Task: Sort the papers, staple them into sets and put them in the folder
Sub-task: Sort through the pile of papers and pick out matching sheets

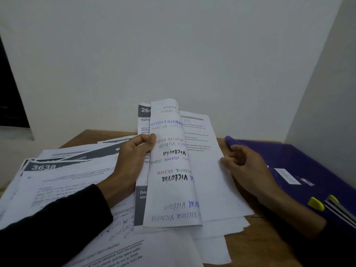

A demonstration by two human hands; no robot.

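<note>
White walls close behind the table (256, 245); our left hand (133, 160) pinches the papers (173, 170), right hand (244, 166) grips their edge; folder (300, 164) lower right.

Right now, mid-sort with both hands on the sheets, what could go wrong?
1. The left hand pinches a curled handwritten sheet over printed pages; a loose pinch could let sheets slide and mix sets.
2. The loose papers on the left overlap untidily, so pages could land in the wrong set.
3. The right hand holds the right page edge near the purple folder; sheets might snag on it.
</note>
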